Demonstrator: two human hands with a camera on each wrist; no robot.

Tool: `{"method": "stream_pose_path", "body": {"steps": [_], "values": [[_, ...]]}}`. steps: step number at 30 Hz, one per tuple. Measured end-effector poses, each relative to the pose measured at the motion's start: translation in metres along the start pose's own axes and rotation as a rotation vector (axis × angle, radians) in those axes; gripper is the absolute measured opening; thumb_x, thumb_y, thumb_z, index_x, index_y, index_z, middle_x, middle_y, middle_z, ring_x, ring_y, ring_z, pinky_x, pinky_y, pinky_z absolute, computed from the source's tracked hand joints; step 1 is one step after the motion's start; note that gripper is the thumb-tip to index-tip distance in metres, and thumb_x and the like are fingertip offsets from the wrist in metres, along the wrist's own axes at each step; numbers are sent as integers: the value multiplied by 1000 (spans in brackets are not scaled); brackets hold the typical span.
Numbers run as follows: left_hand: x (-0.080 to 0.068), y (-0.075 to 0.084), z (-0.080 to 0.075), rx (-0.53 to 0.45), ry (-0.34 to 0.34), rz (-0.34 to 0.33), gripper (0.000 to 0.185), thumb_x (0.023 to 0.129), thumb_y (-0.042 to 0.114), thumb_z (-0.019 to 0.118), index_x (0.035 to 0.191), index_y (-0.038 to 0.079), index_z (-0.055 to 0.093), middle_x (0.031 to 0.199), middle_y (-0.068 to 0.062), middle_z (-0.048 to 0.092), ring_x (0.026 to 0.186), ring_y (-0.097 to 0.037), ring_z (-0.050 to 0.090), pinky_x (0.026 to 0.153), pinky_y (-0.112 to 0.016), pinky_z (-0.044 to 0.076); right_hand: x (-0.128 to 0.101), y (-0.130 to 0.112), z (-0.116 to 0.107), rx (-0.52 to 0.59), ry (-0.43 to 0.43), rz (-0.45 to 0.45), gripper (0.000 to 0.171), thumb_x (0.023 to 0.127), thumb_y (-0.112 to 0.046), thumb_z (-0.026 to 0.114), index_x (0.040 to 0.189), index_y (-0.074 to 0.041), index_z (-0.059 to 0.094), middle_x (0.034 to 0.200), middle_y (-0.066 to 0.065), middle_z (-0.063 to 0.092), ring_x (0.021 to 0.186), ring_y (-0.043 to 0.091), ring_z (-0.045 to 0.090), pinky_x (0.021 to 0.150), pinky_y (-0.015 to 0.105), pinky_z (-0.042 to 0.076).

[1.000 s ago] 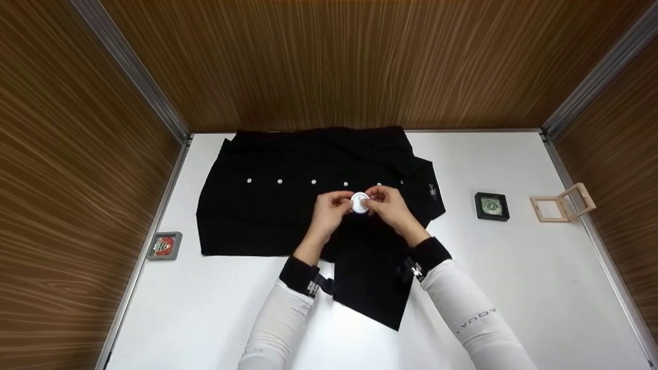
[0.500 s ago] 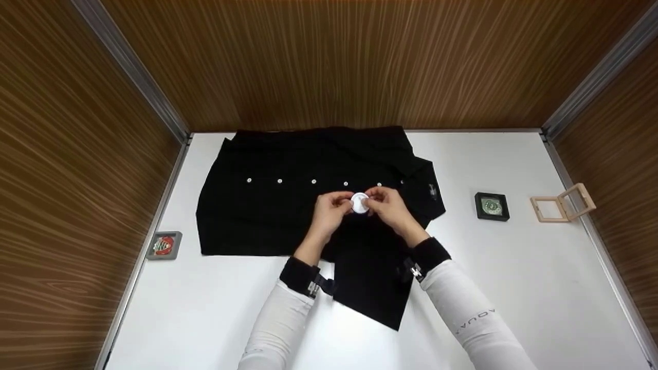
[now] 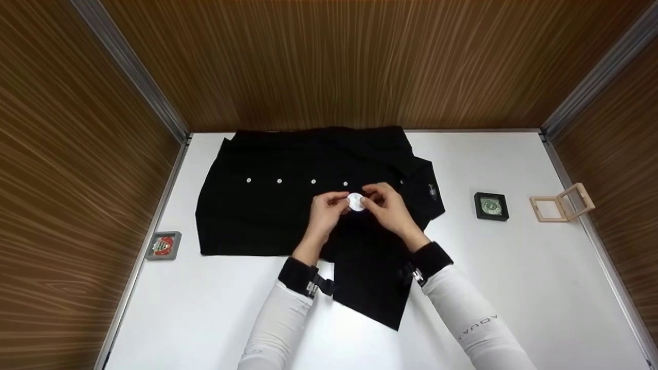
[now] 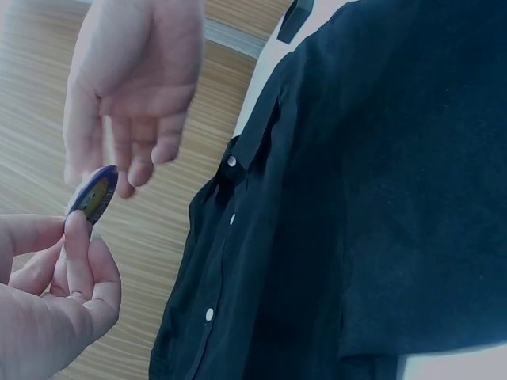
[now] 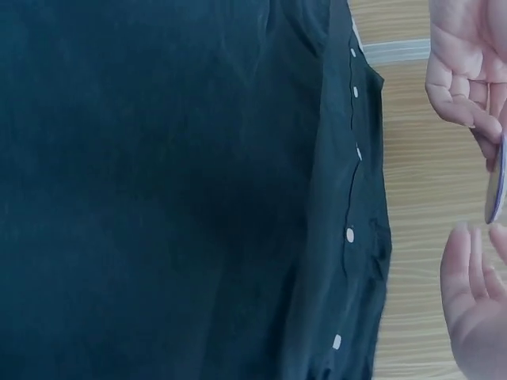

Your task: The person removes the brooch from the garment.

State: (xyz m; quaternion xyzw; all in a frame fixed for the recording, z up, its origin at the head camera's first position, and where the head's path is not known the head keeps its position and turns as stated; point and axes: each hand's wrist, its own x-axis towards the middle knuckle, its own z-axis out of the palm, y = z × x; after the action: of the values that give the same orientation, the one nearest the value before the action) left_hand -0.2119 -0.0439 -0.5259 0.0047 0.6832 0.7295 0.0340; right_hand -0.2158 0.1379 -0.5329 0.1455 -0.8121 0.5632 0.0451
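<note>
White table [image 3: 205,308] boxed in by wood walls, black shirt [image 3: 267,216] spread flat across the far half. Both hands meet above the shirt's button row: left hand [image 3: 325,211] and right hand [image 3: 389,206] each pinch a small round badge [image 3: 355,201] by its edge, held off the cloth. Black framed box [image 3: 492,206] and open wooden frame [image 3: 561,205] sit right of the shirt, grey box [image 3: 163,245] left.
</note>
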Motion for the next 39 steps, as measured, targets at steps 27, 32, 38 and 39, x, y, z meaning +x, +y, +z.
{"method": "stream_pose_path", "body": {"steps": [27,32,38,39], "values": [[-3,4,3,-55,-11,-64,21,95,2,61,110,-13,67,87,-12,69,70,-13,65,75,-30,57,-10,8,-3,-213,25,-463,12,85,-2,75,98,-1,73,99,9,65,86,20,65,73,27,56],[-5,1,3,62,-36,-16,24,94,8,65,114,-6,69,98,-14,70,78,-14,65,74,-30,57,-10,8,-4,-173,68,-376,7,89,-5,72,94,-1,73,94,6,68,83,19,67,72,27,57],[-5,-3,5,130,-44,80,20,91,1,68,109,-6,71,100,-15,71,83,-21,69,76,-37,57,-10,6,-6,-105,82,-184,12,91,-7,70,96,3,73,90,9,70,79,20,69,69,25,57],[-5,-3,5,126,-45,84,19,90,0,68,107,-7,71,97,-15,72,82,-24,69,76,-40,57,-10,5,-6,-74,73,-145,13,91,-7,69,97,4,72,89,11,70,77,21,70,67,27,58]]}}
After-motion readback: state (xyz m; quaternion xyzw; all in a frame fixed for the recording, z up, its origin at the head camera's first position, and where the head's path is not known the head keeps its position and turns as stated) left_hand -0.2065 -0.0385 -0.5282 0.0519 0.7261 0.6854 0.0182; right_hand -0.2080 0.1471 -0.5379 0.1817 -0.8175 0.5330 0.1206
